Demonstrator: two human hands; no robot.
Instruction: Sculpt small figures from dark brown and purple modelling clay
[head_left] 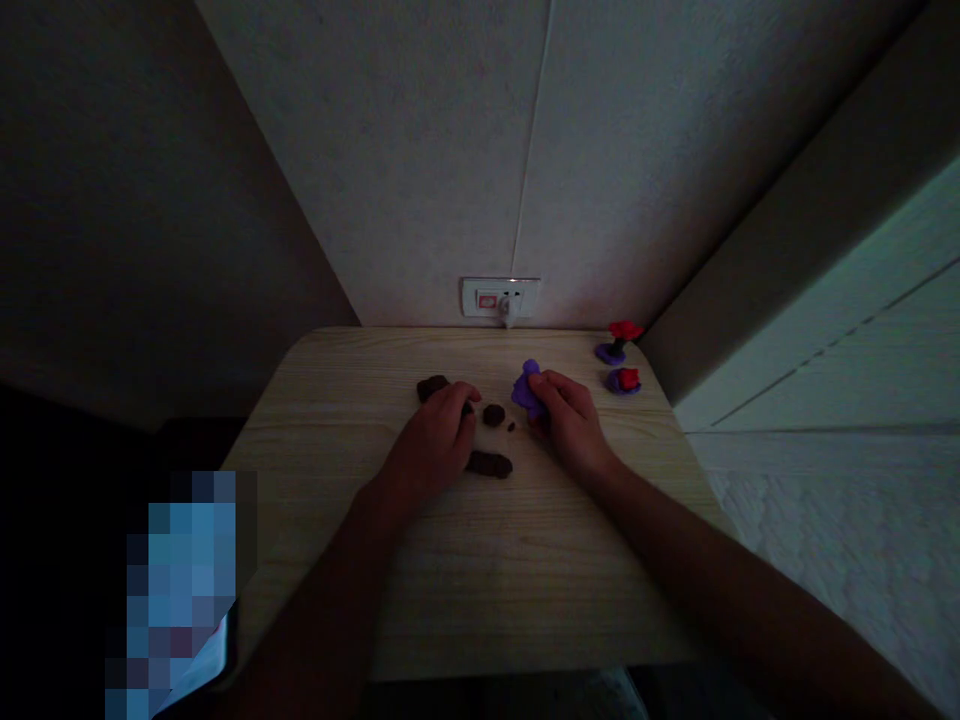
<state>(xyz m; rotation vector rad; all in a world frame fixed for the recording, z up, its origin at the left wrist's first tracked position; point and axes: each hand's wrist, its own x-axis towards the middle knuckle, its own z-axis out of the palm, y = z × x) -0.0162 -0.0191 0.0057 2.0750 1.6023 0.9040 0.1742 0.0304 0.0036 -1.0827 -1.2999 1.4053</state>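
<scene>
My right hand (pixel 574 420) pinches a flattened, ruffled piece of purple modelling clay (pixel 528 388) between thumb and fingers, just above the table. A little red shows under it. My left hand (pixel 442 432) is curled over a piece of dark brown clay (pixel 467 408), partly hidden by the fingers. Behind that hand lies a dark brown lump (pixel 430 387). Between the hands sit a round brown ball (pixel 493 415) and a tiny brown crumb (pixel 511 427). Nearer to me, a brown clay roll (pixel 491 464) lies beside my left wrist.
At the table's (pixel 540 570) back right stand a red-topped clay figure (pixel 624 331) on a purple base and a red piece (pixel 628 378) on a purple disc. A wall socket (pixel 500 298) with a plug is behind. A lit, blurred-out screen (pixel 191 570) is at lower left.
</scene>
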